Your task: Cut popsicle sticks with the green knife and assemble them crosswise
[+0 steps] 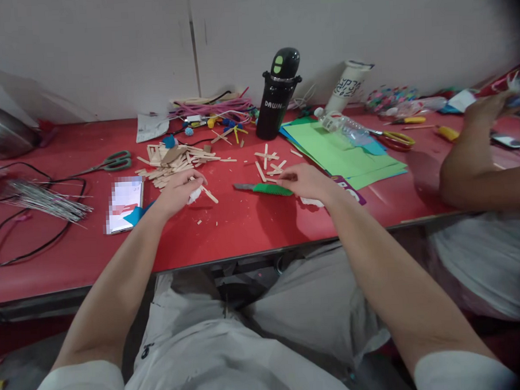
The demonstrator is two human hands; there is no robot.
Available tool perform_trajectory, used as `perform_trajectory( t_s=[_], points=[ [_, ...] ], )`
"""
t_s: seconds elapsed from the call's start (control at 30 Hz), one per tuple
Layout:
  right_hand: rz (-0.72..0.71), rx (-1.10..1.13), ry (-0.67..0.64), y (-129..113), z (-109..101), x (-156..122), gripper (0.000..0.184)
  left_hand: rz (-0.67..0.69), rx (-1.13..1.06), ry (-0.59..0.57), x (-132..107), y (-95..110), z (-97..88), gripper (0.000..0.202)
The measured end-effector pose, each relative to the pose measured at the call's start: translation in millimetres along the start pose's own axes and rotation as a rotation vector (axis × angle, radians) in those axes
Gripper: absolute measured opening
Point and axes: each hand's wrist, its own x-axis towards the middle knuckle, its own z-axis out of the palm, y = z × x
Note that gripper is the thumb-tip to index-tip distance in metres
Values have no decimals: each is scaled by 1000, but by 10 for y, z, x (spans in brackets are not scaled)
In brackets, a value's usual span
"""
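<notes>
My left hand (181,191) is closed around one end of a wooden craft stick (209,195), which points right and toward me. A crumpled white scrap (195,196) shows beside its fingers. My right hand (307,182) reaches down with its fingertips pinched at the end of another craft stick (271,180), just above a green utility knife (272,189). The knife lies flat, its blade toward the left. Behind it, several loose sticks (266,157) lie crossed. Left of them sits a large heap of craft sticks (172,163).
A black bottle (275,99) stands behind the sticks. Green paper sheets (339,151) lie right, under a clear plastic bottle (347,128). At left are a phone (125,204), scissors (116,161) and metal wires (49,198). Another person's arm (469,163) rests on the right.
</notes>
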Motion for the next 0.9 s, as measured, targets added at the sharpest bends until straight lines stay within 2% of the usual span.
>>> perform_trajectory(
  t_s=[0.17,0.27,0.43,0.57,0.67,0.77,0.83,0.9],
  points=[
    [32,49,-152,-68,-54,-87,16,0,29,-22,-23,68,-6,26],
    [7,120,-196,-138,-54,-120,14,16,47,-15,-33,87,1,25],
    [-147,235,-240,-333,170,-87,14,-14,-17,-7,-30,76,2,26],
    [-177,291,-250,-441,278,-46,16,-5,-8,30,-36,81,-22,24],
    [-101,259,-86,-272,146,16,17,-24,-35,47,-52,91,-34,24],
    [32,161,129,64,-45,96,16,-17,-44,58,-61,90,-35,24],
    [86,118,161,261,-117,136,14,-13,-45,55,-57,84,-32,23],
    [98,95,131,368,-117,161,12,-15,-52,44,-52,77,-28,22]
  ],
)
